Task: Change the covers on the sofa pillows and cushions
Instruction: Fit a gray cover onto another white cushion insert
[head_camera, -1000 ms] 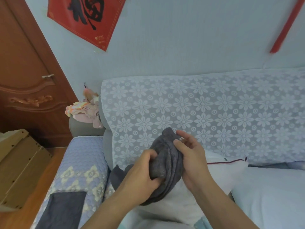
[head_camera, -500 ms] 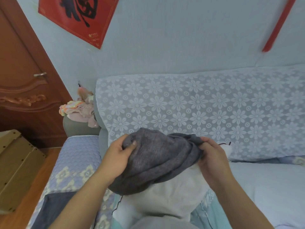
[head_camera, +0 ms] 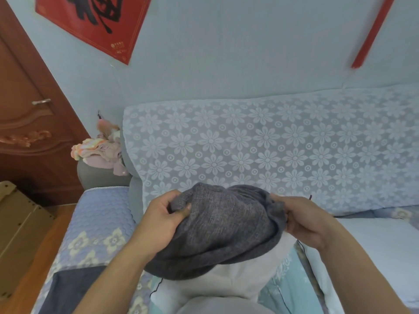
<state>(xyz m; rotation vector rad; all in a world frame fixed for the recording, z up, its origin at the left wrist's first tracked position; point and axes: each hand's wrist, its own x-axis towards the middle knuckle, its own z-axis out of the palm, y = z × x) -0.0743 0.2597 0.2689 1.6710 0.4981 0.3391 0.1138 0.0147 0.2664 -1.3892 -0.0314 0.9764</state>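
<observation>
A sofa backrest draped in pale floral lace (head_camera: 272, 150) rises behind; bundled pastel clothes (head_camera: 99, 152) sit on the grey armrest. The dark grey knitted cushion cover (head_camera: 224, 230) stretches sideways, left to right, over a white pillow insert (head_camera: 226, 284). The left hand (head_camera: 163, 220) and right hand (head_camera: 303, 220) each grip an end.

cover (head_camera: 224, 230): dark grey | pillow (head_camera: 229, 282): white | sofa throw (head_camera: 272, 150): floral lace
</observation>
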